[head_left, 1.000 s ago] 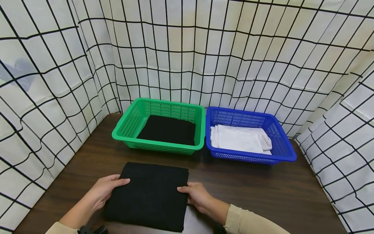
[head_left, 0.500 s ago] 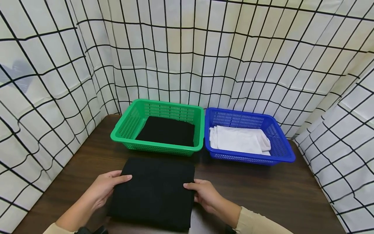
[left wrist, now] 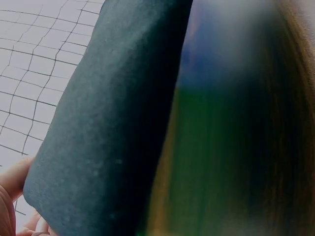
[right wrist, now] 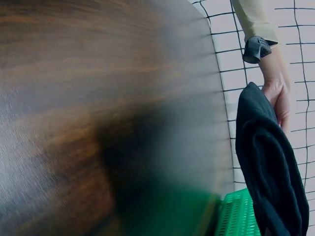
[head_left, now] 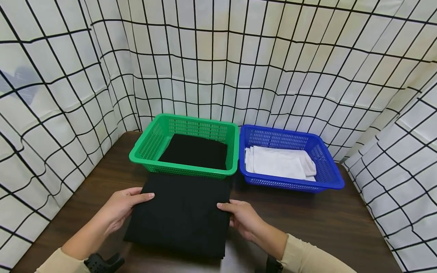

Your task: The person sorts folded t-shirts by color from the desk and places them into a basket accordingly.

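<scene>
A folded black cloth point(head_left: 181, 216), squarish and several layers thick, hangs between my hands above the table. My left hand point(head_left: 119, 208) pinches its left edge, thumb on top and fingers underneath. On the opposite edge my right hand point(head_left: 242, 220) grips it the same way. The cloth's far edge comes up to the near side of the green basket point(head_left: 184, 171), covering part of its lower wall. In the right wrist view, the cloth's folded layers point(right wrist: 268, 152) show edge-on. Whether it is a garment, I cannot tell.
Inside the green basket lies another folded black cloth point(head_left: 196, 151). To its right stands a blue basket point(head_left: 293, 184) with folded white cloth point(head_left: 276, 162) in it. Both sit at the back of the brown table point(head_left: 307, 216), close to a white curtain with a black grid point(head_left: 218, 68).
Both hands have raised the black cloth and carried it forward, slightly to the right. Its far edge has come up against the green basket's front in view. The baskets have stayed put.
</scene>
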A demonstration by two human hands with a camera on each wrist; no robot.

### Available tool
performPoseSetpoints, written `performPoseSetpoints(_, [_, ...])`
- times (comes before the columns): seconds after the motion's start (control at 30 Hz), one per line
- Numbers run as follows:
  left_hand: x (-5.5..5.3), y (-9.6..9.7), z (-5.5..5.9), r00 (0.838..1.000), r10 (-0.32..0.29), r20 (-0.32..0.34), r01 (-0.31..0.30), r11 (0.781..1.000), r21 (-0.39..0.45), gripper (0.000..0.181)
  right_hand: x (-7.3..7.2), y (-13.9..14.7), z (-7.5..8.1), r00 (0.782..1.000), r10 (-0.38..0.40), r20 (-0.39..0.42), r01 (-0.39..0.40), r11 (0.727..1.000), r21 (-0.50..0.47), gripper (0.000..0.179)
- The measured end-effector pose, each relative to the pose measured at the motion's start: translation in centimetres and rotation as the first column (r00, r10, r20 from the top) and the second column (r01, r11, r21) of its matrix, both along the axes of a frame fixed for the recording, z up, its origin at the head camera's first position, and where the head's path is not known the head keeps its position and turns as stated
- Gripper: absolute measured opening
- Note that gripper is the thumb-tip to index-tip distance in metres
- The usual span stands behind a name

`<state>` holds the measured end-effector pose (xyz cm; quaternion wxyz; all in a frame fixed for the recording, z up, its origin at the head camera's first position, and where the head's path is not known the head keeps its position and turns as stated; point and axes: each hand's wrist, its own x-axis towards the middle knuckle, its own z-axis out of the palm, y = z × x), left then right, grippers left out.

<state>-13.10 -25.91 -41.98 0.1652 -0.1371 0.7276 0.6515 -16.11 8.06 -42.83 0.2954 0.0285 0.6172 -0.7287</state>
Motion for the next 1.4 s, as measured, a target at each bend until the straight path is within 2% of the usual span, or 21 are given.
performPoseSetpoints(0.4, [-1.1,-0.5,1.9,0.999,0.001,-0.039,-0.003,0.999,-0.042,0.07,-1.3,-0.3,2.2,1.0,0.014,0.014,-0.013,0.999,-0.042,0.039])
performPoseSetpoints(0.77, [-2.5,-0.3,3.6,0.997,-0.041,-0.065,0.034,0.994,-0.103,0.08,-3.0,0.4,3.6,1.0,0.024,0.009,-0.024,1.0,-0.02,0.037])
performPoseSetpoints(0.9, [-3.2,-0.3,4.5,0.997,-0.044,-0.057,0.036,0.989,-0.144,0.089,-3.7,0.5,4.0,1.0,0.024,0.019,-0.024,1.0,-0.012,0.038])
performPoseSetpoints(1.07, [-4.1,-0.3,5.5,0.996,-0.066,-0.066,0.055,0.987,-0.153,0.092,-4.7,0.5,4.7,1.0,0.014,0.021,-0.014,1.0,-0.002,0.036])
performPoseSetpoints(1.2, [-4.8,-0.1,6.1,0.994,-0.089,-0.057,0.076,0.974,-0.211,0.097,-5.5,0.6,5.3,1.0,0.005,0.024,-0.006,1.0,0.023,0.031])
performPoseSetpoints(1.4, [-6.2,0.5,6.9,0.996,-0.078,-0.041,0.067,0.976,-0.209,0.098,-6.7,0.6,6.0,0.999,-0.038,0.0,0.038,0.996,0.076,0.031])
